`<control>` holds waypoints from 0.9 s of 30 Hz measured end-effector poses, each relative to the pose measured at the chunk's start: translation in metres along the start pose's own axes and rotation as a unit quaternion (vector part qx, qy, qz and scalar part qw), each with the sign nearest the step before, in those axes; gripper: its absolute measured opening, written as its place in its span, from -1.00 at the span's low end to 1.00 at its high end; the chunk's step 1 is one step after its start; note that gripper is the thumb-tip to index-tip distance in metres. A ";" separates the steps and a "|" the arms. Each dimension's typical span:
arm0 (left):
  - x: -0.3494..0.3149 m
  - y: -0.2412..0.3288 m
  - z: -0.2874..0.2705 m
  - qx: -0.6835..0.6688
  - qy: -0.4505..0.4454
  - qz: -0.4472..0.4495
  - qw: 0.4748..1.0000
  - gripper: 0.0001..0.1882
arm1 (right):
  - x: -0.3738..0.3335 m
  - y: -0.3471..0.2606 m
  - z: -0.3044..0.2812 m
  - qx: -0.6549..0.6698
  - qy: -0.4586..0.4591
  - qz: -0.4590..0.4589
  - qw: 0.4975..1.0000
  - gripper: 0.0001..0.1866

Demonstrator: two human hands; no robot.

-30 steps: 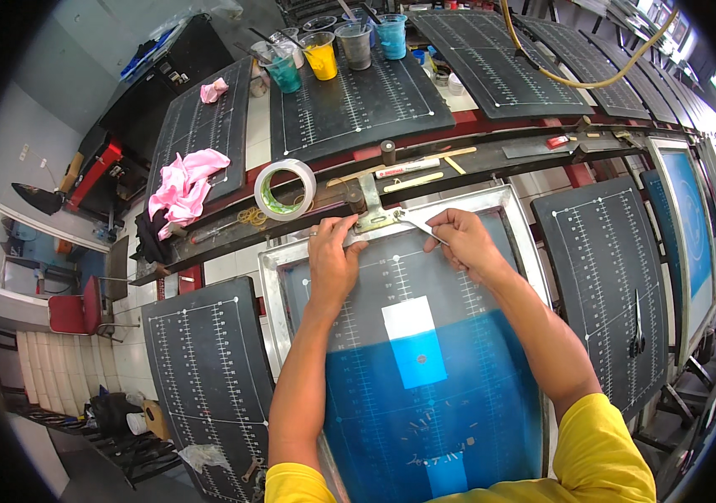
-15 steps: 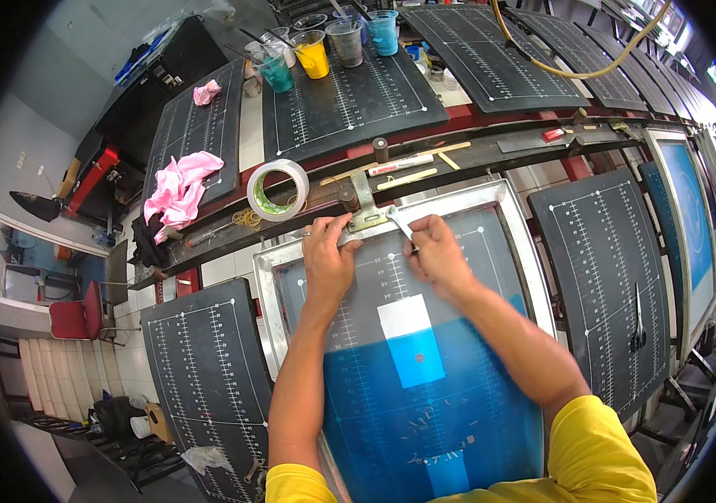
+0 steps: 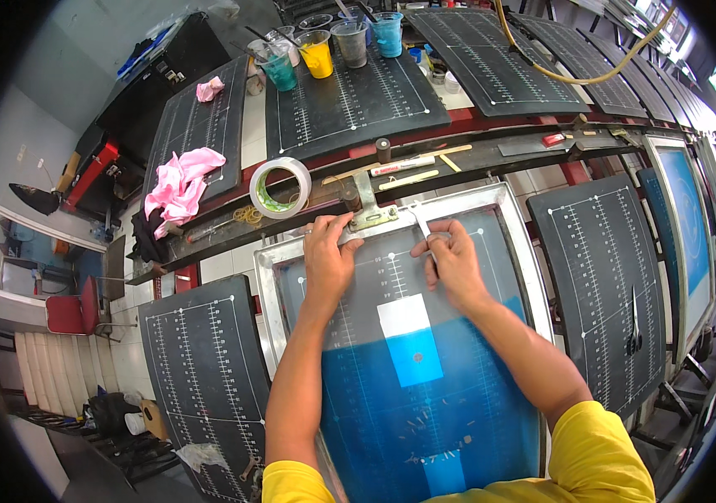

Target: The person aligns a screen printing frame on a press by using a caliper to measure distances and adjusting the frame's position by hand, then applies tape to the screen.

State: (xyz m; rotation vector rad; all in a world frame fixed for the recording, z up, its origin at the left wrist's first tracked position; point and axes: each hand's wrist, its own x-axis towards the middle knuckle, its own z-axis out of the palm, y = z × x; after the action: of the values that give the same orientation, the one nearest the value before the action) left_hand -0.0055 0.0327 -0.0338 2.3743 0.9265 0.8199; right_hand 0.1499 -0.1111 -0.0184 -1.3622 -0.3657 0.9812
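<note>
A silk-screen frame point(image 3: 540, 289) with a pale metal rim lies before me, its mesh point(image 3: 366, 402) blue on the near part and clear grey farther off. Under the mesh show a white-and-blue rectangle and ruled marks. A metal hinge bracket point(image 3: 373, 215) sits on the far rim. My left hand point(image 3: 327, 261) is closed over that rim, just left of the bracket; its fingertips are partly hidden. Pinched in my right hand point(image 3: 453, 263) is a wrench point(image 3: 421, 221), its head pointing away from me, right of the bracket and apart from it.
Along the dark rail lie a tape roll point(image 3: 280, 189), a marker point(image 3: 402, 165) and thin sticks. Beyond it stand cups of paint point(image 3: 316, 59) and pink cloth point(image 3: 183, 186). Black ruled boards point(image 3: 203, 369) flank the frame; scissors point(image 3: 634, 323) rest on the right one.
My right hand and the wrench have moved right, and the wrench head has come away from the bracket. My left hand stays at the rim.
</note>
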 end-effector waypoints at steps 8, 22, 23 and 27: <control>0.002 -0.003 -0.001 -0.001 0.005 0.021 1.000 -0.53 | 0.031 -0.034 -0.019 -0.114 -0.101 0.065 0.986 -0.80; 0.001 0.000 0.003 0.005 0.011 0.001 1.000 -0.54 | 0.032 -0.022 0.007 -0.067 -0.045 0.098 0.992 -0.88; 0.001 -0.001 0.002 0.000 0.013 0.002 1.000 -0.54 | 0.026 -0.016 0.015 -0.008 -0.022 0.101 0.995 -0.87; 0.001 -0.002 0.002 -0.005 0.016 0.006 1.000 -0.55 | 0.005 0.010 0.059 0.150 0.067 0.070 0.984 -0.82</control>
State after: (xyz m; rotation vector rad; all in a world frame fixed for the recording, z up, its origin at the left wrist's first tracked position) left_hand -0.0038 0.0342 -0.0359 2.3674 0.9202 0.8681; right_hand 0.1064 -0.0703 -0.0164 -1.1822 -0.0179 1.0089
